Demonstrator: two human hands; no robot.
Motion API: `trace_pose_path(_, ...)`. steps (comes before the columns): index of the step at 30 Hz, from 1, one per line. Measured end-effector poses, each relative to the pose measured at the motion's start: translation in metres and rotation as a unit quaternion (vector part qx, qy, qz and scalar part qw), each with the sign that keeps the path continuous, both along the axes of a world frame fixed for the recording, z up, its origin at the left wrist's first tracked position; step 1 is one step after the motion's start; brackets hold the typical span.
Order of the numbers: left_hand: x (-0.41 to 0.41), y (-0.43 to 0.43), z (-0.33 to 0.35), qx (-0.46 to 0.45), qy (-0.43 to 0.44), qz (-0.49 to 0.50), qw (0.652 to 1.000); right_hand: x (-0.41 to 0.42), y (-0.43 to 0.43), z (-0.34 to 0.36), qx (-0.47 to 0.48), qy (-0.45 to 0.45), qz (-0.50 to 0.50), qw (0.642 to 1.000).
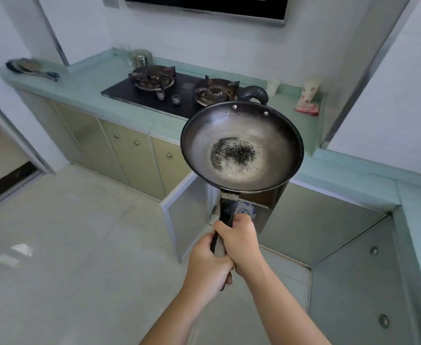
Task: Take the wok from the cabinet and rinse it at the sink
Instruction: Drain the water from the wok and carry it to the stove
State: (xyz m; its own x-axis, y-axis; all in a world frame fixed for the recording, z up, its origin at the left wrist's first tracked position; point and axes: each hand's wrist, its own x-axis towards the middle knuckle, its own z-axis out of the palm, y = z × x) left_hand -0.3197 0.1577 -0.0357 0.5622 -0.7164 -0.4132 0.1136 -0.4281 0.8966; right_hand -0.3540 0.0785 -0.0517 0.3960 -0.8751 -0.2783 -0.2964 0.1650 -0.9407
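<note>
wok point(241, 145): stiff steel, probably front-heavy | left hand point(208, 267), right hand point(239, 242): wrapped round long handle point(226, 212), 6 o'clock | loop handle point(253, 93), 1 o'clock: free

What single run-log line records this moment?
wok: held up, dark specks inside | left hand: grips handle | right hand: grips handle | cabinet door: open

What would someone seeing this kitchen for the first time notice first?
The dark wok, held up in mid-frame, draws the eye first, with black specks in its bottom. Both hands grip its long handle, the right hand ahead of the left hand. Behind it a two-burner gas stove sits in the pale green counter.
</note>
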Motion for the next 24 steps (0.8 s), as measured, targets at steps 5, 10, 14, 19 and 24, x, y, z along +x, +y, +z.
trace_pose_path(5, 0.045, -0.007, -0.001, 0.002, -0.006, 0.013, 1.000, 0.048, -0.007, 0.000, 0.002, -0.009, 0.017, 1.000)
trace_pose_path(10, 0.101, -0.017, -0.003, -0.004, -0.001, 0.001, 1.000, 0.102, -0.015, 0.000, 0.004, -0.013, -0.005, 1.000)
trace_pose_path(14, 0.149, -0.030, -0.004, -0.009, 0.002, -0.036, 0.999, 0.143, -0.026, 0.004, 0.003, -0.023, -0.047, 0.999)
trace_pose_path(19, 0.189, -0.061, -0.005, -0.018, 0.005, -0.093, 0.995, 0.175, -0.053, 0.002, 0.005, -0.026, -0.098, 0.995)
trace_pose_path(24, 0.202, -0.100, -0.009, -0.014, 0.009, -0.140, 0.990, 0.181, -0.088, -0.003, 0.016, -0.013, -0.149, 0.989)
